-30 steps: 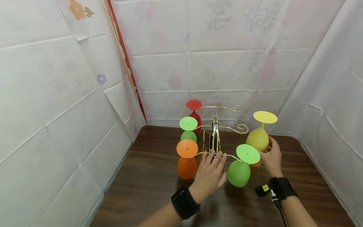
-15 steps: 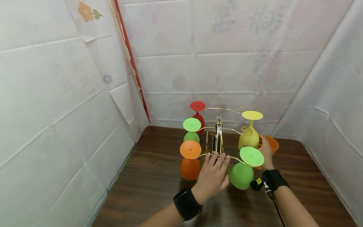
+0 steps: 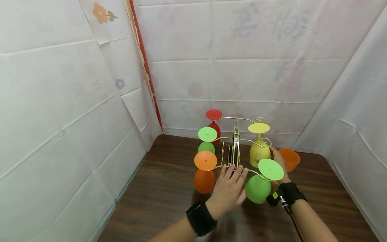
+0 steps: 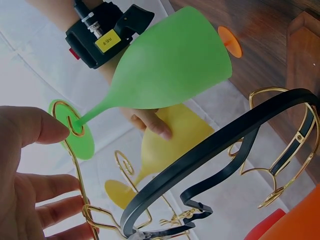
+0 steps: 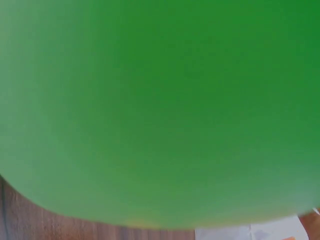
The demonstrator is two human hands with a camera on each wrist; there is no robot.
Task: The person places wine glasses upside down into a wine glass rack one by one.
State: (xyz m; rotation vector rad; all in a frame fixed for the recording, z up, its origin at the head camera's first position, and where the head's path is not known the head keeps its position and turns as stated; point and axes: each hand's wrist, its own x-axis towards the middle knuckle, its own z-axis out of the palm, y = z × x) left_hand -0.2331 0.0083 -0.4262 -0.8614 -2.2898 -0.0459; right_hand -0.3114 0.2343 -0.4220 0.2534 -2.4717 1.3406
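Note:
My right hand (image 3: 280, 164) holds the bowl of an upside-down yellow goblet (image 3: 260, 154), its foot close to the curled middle wire arm on the right of a gold goblet rack (image 3: 237, 144). In the left wrist view, the thumb presses that yellow goblet's bowl (image 4: 175, 137). My left hand (image 3: 228, 192) rests with extended fingers on the rack's front wire. Just right of it hangs an upside-down green goblet (image 3: 258, 189), partly hiding the right hand. Its bowl (image 5: 165, 110) fills most of the right wrist view, hiding the grip there.
Red (image 3: 214, 129), green (image 3: 207, 134) and orange (image 3: 204, 181) goblets hang upside down along the rack's left side. Another orange goblet (image 3: 291, 159) lies on the brown table (image 3: 157, 188) beyond the right hand. White sheeting (image 3: 251, 80) encloses the back and sides.
My right hand has carried the yellow goblet leftward to the rack's right middle arm, exposing the orange goblet behind it. My left hand stays on the front wire; the head view has shifted slightly.

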